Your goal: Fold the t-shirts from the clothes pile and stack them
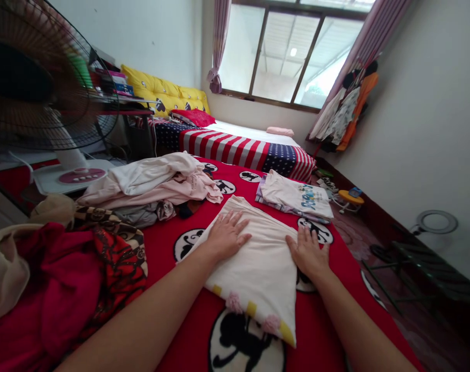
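Note:
A white garment (258, 268), folded into a rough rectangle, lies on the red bed cover (161, 258) in front of me. Pink pom-poms and yellow patches line its near edge. Flat on its upper left part rests my left hand (227, 236), fingers spread. My right hand (307, 253) is at the garment's right edge, its fingers stretched out and partly over the cover. Beyond it, to the right, sits a small stack of folded shirts (297, 196), the top one white with blue lettering.
Loose clothes (161, 181) lie heaped at the left, with red and patterned fabrics (64, 279) nearer me. A fan (52, 103) stands behind them. Another bed (235, 147) with a striped cover is under the window. Clothes (347, 113) hang at the right wall, near a folding chair (432, 268).

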Motion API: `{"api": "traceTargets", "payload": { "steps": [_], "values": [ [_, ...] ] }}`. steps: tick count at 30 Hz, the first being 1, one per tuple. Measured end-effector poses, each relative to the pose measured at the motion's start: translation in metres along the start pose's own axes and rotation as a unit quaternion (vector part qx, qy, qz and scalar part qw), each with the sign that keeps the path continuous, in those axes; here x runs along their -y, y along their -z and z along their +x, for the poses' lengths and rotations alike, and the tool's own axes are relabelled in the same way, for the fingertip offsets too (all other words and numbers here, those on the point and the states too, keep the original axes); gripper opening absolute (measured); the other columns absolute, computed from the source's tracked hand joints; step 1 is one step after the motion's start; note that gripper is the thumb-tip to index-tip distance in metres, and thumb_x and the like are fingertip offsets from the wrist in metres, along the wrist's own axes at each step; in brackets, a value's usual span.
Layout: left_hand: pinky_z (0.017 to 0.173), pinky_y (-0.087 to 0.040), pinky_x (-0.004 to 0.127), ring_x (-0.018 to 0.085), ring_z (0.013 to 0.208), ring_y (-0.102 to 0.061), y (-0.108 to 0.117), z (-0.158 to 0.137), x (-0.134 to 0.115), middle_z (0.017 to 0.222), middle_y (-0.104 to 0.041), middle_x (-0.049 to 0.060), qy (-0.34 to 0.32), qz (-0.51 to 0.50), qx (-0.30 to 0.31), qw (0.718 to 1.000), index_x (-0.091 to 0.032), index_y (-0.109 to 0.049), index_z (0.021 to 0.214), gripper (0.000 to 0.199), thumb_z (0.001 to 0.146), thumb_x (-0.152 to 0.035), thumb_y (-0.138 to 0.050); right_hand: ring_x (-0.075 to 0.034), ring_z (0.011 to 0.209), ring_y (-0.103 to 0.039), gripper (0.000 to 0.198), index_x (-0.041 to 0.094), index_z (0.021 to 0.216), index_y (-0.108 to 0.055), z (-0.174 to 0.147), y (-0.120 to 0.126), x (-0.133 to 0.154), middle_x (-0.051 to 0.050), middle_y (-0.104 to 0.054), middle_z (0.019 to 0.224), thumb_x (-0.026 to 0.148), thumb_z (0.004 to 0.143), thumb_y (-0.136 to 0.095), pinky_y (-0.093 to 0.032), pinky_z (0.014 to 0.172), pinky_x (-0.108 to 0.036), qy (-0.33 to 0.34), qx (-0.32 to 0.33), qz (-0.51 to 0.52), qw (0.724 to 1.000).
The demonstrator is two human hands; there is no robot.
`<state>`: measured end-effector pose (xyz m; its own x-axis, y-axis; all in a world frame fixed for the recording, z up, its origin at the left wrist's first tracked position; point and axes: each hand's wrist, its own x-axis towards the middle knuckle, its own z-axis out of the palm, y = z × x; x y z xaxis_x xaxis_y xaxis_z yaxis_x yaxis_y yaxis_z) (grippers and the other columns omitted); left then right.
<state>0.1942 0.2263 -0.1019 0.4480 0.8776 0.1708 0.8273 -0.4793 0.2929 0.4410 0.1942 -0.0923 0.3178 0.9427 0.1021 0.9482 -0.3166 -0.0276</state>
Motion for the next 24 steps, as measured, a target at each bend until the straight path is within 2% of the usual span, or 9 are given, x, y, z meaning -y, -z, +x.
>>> {"api": "traceTargets", "payload": {
  "steps": [2,4,6,8,11,14,17,19,24],
  "values": [
    [0.115,-0.013,0.051,0.027,0.145,-0.014,-0.001,0.0,0.0,0.157,-0.021,0.001,-0.001,0.004,-0.003,1.0,-0.031,-0.038,0.143,0.056,0.094,-0.056,-0.03,-0.033,0.145,-0.007,0.066,0.007,0.149,-0.025,-0.012,0.011,0.014,-0.017,-0.013,0.156,0.045,0.095,-0.031,-0.007,0.11,-0.065,0.028,-0.071,-0.019,0.997],
    [0.115,-0.013,0.051,0.028,0.144,-0.015,-0.002,0.0,0.0,0.157,-0.022,0.002,-0.006,0.008,-0.007,1.0,-0.03,-0.039,0.143,0.058,0.093,-0.057,-0.03,-0.029,0.146,-0.005,0.066,0.011,0.15,-0.021,-0.033,0.016,0.03,-0.014,-0.011,0.157,0.045,0.094,-0.034,-0.009,0.112,-0.061,0.138,-0.106,-0.008,0.985],
    [0.115,-0.013,0.051,0.028,0.144,-0.016,-0.003,-0.001,0.0,0.156,-0.023,0.003,-0.009,0.01,-0.015,1.0,-0.029,-0.039,0.143,0.058,0.093,-0.057,-0.03,-0.024,0.146,-0.008,0.069,0.017,0.151,-0.019,-0.054,0.012,0.04,-0.009,-0.014,0.158,0.052,0.094,-0.032,-0.015,0.114,-0.054,0.275,-0.054,0.023,0.96],
    [0.115,-0.014,0.051,0.029,0.144,-0.017,-0.003,-0.001,-0.001,0.156,-0.024,0.003,-0.011,0.01,-0.024,1.0,-0.028,-0.04,0.143,0.056,0.094,-0.055,-0.03,-0.022,0.145,-0.013,0.071,0.019,0.151,-0.02,-0.065,0.001,0.04,-0.007,-0.018,0.157,0.058,0.092,-0.031,-0.018,0.114,-0.048,0.338,0.003,0.041,0.94],
    [0.115,-0.014,0.053,0.03,0.143,-0.017,-0.004,-0.002,-0.003,0.156,-0.024,0.004,-0.01,0.01,-0.029,0.999,-0.028,-0.04,0.143,0.055,0.094,-0.053,-0.031,-0.026,0.143,-0.019,0.07,0.013,0.148,-0.028,-0.054,-0.007,0.031,-0.012,-0.023,0.155,0.056,0.093,-0.033,-0.018,0.114,-0.049,0.274,-0.016,0.031,0.961],
    [0.115,-0.012,0.054,0.031,0.144,-0.016,-0.004,-0.002,-0.005,0.156,-0.024,0.005,-0.007,0.008,-0.031,0.999,-0.027,-0.041,0.142,0.056,0.093,-0.054,-0.032,-0.031,0.131,-0.042,0.047,0.013,0.126,-0.058,-0.02,0.007,0.037,-0.017,-0.05,0.139,0.041,0.093,-0.042,-0.025,0.109,-0.052,0.211,-0.054,0.022,0.976],
    [0.114,-0.012,0.055,0.031,0.144,-0.015,-0.005,-0.002,-0.005,0.156,-0.024,0.005,-0.012,0.001,-0.037,0.999,-0.028,-0.042,0.142,0.056,0.093,-0.053,-0.033,-0.028,0.111,-0.057,0.025,0.017,0.098,-0.071,0.018,0.028,0.068,-0.013,-0.067,0.114,0.025,0.088,-0.048,-0.038,0.1,-0.044,0.24,-0.09,0.119,0.959],
    [0.114,-0.012,0.055,0.032,0.144,-0.015,-0.006,-0.003,-0.005,0.156,-0.025,0.006,-0.018,-0.003,-0.046,0.999,-0.028,-0.042,0.141,0.055,0.093,-0.052,-0.034,-0.023,0.102,-0.061,0.022,0.02,0.095,-0.071,0.041,0.033,0.098,-0.009,-0.069,0.106,0.019,0.084,-0.051,-0.043,0.093,-0.036,0.264,-0.093,0.213,0.936],
    [0.112,-0.013,0.059,0.033,0.143,-0.018,-0.006,-0.003,-0.005,0.155,-0.026,0.011,-0.034,-0.008,-0.063,0.997,-0.023,-0.046,0.137,0.051,0.093,-0.046,-0.035,-0.017,0.081,-0.067,0.018,0.02,0.092,-0.071,0.087,0.01,0.155,-0.003,-0.073,0.089,0.022,0.077,-0.061,-0.049,0.076,-0.027,0.278,-0.032,0.283,0.917]
  ]
}}
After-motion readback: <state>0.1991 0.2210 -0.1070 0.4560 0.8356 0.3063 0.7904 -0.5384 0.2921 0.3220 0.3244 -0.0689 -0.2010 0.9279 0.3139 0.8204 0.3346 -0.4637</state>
